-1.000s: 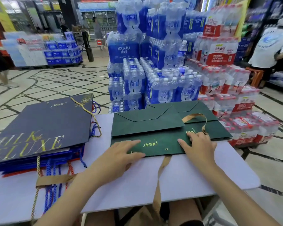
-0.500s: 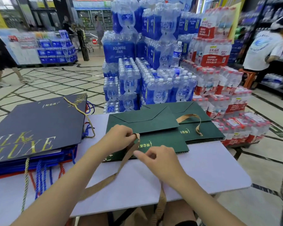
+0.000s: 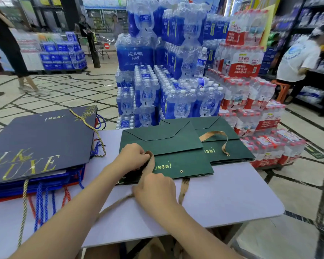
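Green bag [image 3: 176,148] lies flat mid-table [image 3: 232,193], nr front edge, partly over 2nd green bag [image 3: 232,148] toward right edge. L hand [image 3: 133,156] pinches brown ribbon [image 3: 151,156] on bag's left part. R hand [image 3: 155,189] is curled just in front, fingers hidden, can't tell grip. Navy bags [image 3: 39,143] stacked at left edge.

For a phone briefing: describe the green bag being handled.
On the white table, right of the navy bag stack, two flat dark green paper bags overlap. Pick the nearer bag, under the left hand and right hand; the farther bag lies untouched.
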### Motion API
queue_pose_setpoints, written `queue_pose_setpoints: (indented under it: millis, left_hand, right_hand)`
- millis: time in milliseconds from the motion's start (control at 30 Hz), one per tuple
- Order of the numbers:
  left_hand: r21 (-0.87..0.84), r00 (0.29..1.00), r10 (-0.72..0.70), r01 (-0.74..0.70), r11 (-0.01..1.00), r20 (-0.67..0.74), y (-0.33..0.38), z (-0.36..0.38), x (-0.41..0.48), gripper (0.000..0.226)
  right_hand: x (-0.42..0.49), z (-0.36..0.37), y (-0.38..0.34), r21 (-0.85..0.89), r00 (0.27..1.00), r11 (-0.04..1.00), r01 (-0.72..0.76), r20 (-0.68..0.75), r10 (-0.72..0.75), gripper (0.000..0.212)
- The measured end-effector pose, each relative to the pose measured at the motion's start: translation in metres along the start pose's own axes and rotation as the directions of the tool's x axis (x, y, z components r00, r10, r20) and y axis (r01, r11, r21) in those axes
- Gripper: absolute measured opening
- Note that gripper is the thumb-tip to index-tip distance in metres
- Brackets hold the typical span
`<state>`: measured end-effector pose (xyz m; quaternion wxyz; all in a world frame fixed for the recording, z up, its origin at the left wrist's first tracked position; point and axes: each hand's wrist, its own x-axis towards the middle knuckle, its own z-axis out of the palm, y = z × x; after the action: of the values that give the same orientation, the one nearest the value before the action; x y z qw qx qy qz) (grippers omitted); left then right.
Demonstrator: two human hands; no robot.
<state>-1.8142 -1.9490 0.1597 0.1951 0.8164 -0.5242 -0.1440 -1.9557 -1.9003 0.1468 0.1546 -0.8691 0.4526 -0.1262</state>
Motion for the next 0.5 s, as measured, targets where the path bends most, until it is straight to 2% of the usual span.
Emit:
queue_pose_setpoints:
  millis: [133, 200, 267, 367, 433, 500]
  left_hand:
    - [-0.141, 1.000, -0.015, 0.017, 0.990, 0.016, -0.009, -0.002, -0.004, 0.033]
    - [-0.183, 1.000, -0.005, 0.005, 0.983, 0.001, -0.014, -0.003, -0.006, 0.034]
    - [-0.150, 0.998, 0.014, -0.022, 0.988, -0.056, -0.019, -0.004, -0.010, 0.032]
    - [-0.126, 0.998, -0.001, -0.007, 0.992, -0.062, -0.020, -0.003, -0.020, 0.009]
    - [-0.042, 0.999, 0.001, -0.003, 0.999, -0.040, -0.017, 0.000, -0.027, 0.025]
    - [0.139, 0.994, 0.034, -0.020, 0.990, -0.104, -0.012, 0.003, -0.034, 0.036]
  right_hand:
    - [0.007, -0.018, 0.013, -0.003, 0.996, 0.999, -0.043, 0.077, 0.043, 0.047]
    - [0.013, -0.033, 0.027, 0.012, 0.994, 0.998, -0.064, 0.095, 0.062, 0.024]
    - [0.024, -0.049, 0.047, 0.028, 0.993, 0.993, -0.112, 0.045, 0.111, 0.014]
    - [0.050, -0.067, 0.083, 0.025, 0.987, 0.994, -0.109, -0.119, 0.111, 0.009]
    - [0.067, -0.070, 0.102, 0.026, 0.992, 0.996, -0.090, -0.087, 0.091, 0.008]
    - [0.077, -0.064, 0.115, 0.039, 0.998, 0.997, -0.067, -0.009, 0.068, 0.009]
